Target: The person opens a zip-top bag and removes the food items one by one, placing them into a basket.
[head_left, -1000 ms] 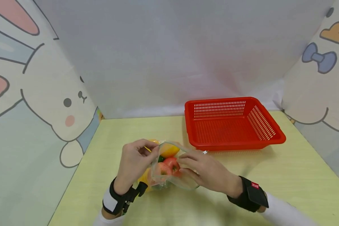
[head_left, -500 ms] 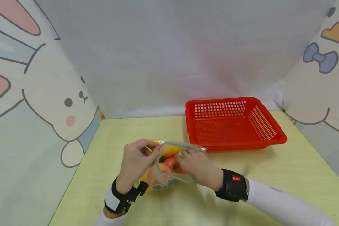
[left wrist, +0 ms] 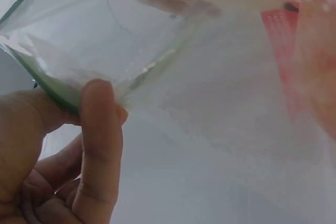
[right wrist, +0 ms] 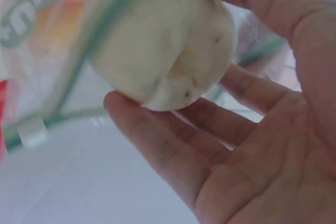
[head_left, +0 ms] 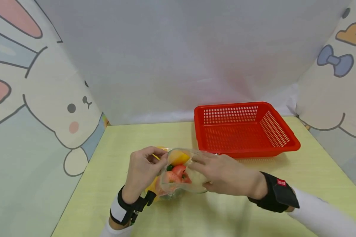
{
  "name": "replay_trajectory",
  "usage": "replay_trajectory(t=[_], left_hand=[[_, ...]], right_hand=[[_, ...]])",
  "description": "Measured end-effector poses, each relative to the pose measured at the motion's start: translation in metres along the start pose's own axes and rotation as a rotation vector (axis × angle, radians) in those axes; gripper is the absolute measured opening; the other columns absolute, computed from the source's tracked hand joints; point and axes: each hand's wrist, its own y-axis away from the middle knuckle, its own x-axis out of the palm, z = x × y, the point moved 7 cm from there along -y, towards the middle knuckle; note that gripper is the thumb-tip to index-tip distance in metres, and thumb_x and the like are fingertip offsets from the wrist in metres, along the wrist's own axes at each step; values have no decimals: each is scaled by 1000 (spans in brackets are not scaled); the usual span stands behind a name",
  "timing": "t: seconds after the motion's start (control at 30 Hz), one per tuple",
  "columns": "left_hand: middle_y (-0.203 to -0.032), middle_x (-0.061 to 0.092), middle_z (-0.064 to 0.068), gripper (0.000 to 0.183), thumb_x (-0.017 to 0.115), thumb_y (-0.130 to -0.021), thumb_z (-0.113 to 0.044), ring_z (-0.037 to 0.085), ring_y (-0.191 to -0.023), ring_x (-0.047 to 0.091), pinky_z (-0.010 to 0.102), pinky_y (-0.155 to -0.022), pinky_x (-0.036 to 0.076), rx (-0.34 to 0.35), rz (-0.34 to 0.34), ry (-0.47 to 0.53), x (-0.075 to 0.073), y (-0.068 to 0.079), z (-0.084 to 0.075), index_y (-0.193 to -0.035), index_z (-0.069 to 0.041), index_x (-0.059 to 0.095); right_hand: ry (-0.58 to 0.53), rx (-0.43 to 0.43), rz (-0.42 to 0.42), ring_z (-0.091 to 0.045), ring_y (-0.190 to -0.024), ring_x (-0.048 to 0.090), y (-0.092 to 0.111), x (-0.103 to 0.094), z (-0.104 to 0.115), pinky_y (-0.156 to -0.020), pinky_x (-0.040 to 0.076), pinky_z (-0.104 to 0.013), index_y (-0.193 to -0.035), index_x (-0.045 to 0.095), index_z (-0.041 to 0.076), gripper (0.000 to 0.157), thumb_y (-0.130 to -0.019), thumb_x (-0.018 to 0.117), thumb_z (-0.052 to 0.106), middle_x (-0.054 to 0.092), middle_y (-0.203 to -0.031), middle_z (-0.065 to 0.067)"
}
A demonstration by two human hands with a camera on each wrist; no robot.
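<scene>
A clear zip bag (head_left: 173,191) with a green seal strip stands open on the table. Through its mouth I see red apples (head_left: 178,171), a dark green thing (head_left: 169,168) and a yellow fruit (head_left: 179,158). My left hand (head_left: 145,168) pinches the bag's rim between thumb and forefinger, also plain in the left wrist view. At the right side of the mouth my right hand (head_left: 225,174) holds a cream-white bulb (right wrist: 163,40), like garlic, with thumb above and fingers below. The green strip crosses in front of that bulb in the right wrist view.
A red plastic basket (head_left: 231,131) with slotted sides stands behind and to the right of the bag. The pale yellow table (head_left: 130,138) meets a white back wall (head_left: 172,65). Side panels carry cartoon drawings.
My right hand reached left into the bag's mouth, then drew back to the right, now with the cream-white bulb. My left hand keeps its pinch on the rim.
</scene>
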Motion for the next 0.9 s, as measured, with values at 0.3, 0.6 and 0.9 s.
replay_trajectory(t=[0.3,0.6,0.9], left_hand=[[-80,78,8,8,80,-87,3,2,-57,60,21,-51,54,-5,-14,-7,-1,0,1,-90,-3,82],[-79,78,8,8,80,-86,3,3,-57,61,21,-51,54,-2,-15,-9,-1,0,2,-90,-4,82],[-80,78,8,10,79,-86,4,2,-56,60,21,-50,54,-13,-9,7,-1,0,2,-90,-4,82]], right_hand=[[-199,164,-106,-12,-105,66,17,-63,-49,-84,63,-31,-131,69,21,57,-78,90,18,68,-130,5],[-292,351,-36,-22,-99,64,-16,-39,-147,-82,62,-41,-125,70,12,49,-80,89,18,73,-114,-4],[-286,489,189,-30,-98,60,-44,32,-222,-79,59,-41,-128,70,7,50,-82,87,17,72,-113,-12]])
